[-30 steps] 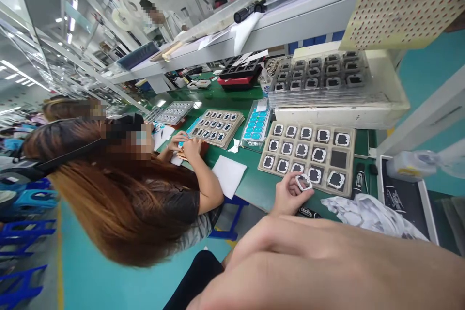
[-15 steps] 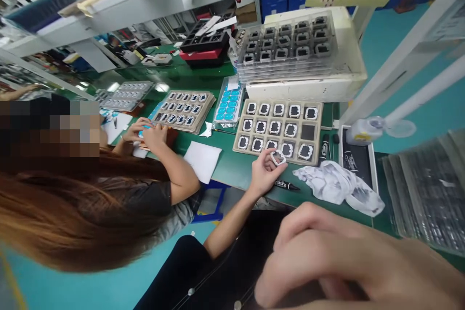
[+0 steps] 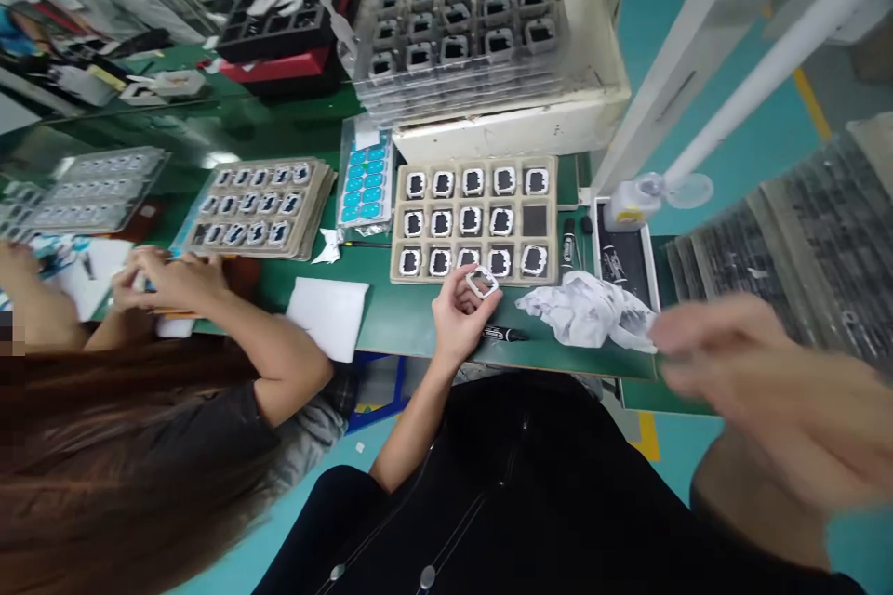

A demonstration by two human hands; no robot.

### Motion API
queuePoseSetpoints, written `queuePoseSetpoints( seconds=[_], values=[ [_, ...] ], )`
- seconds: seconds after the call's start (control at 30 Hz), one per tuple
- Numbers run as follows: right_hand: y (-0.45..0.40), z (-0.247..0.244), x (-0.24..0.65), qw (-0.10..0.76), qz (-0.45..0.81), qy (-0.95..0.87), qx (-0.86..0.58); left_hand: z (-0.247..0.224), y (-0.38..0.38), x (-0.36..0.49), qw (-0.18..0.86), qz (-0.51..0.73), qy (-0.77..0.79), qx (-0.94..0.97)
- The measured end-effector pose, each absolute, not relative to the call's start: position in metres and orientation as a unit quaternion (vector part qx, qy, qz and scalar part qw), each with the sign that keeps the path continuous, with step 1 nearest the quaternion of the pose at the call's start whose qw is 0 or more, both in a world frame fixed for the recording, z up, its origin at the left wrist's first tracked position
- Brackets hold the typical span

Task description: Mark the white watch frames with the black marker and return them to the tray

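A small white square frame with rounded corners (image 3: 492,286) is pinched between the thumb and fingers of my left hand (image 3: 457,321). That hand is at the front edge of a beige compartment tray (image 3: 553,237), which holds several similar white frames with dark centres. One compartment at the right of its middle row shows only a dark bottom. A black marker (image 3: 505,334) lies just right of my left wrist. My right hand (image 3: 774,390) is at the right, raised and smeared by motion, near the end of a crumpled white cloth (image 3: 593,309); its fingers cannot be made out clearly.
Stacked clear trays (image 3: 460,84) of frames stand behind on a white box. A bottle (image 3: 632,203) sits in a narrow bin on the right. Another person's hands (image 3: 174,284) work at the left beside a tray stack (image 3: 313,214). A white post (image 3: 670,84) rises at right.
The view has turned right and down. My right hand has moved from close in front of the camera out to the right. My left hand still holds the frame by the tray.
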State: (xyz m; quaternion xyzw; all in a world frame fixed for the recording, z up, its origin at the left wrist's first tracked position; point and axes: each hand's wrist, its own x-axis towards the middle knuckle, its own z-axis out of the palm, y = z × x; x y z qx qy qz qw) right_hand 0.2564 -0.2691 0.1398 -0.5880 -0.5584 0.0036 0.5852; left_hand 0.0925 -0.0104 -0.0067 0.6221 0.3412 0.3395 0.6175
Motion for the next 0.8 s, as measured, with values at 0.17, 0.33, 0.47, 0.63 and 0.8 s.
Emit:
queuePoseSetpoints(
  seconds=[0.17, 0.33, 0.47, 0.63, 0.8],
  values=[
    [-0.238, 0.085, 0.277, 0.552, 0.040, -0.452, -0.699, 0.003, -0.011, 0.090, 0.608, 0.339, 0.331, 0.637],
    [-0.235, 0.070, 0.266, 0.545, 0.008, -0.436, -0.716, 0.023, -0.003, 0.108, 0.597, 0.324, 0.300, 0.669],
    [-0.235, 0.059, 0.250, 0.492, -0.108, -0.466, -0.727, 0.040, 0.001, 0.139, 0.592, 0.340, 0.292, 0.669],
    [-0.220, 0.042, 0.218, 0.403, -0.221, -0.558, -0.691, 0.059, -0.005, 0.172, 0.588, 0.368, 0.292, 0.659],
    [-0.194, 0.042, 0.217, 0.340, -0.272, -0.514, -0.739, 0.064, -0.027, 0.182, 0.619, 0.316, 0.258, 0.671]
  ],
)
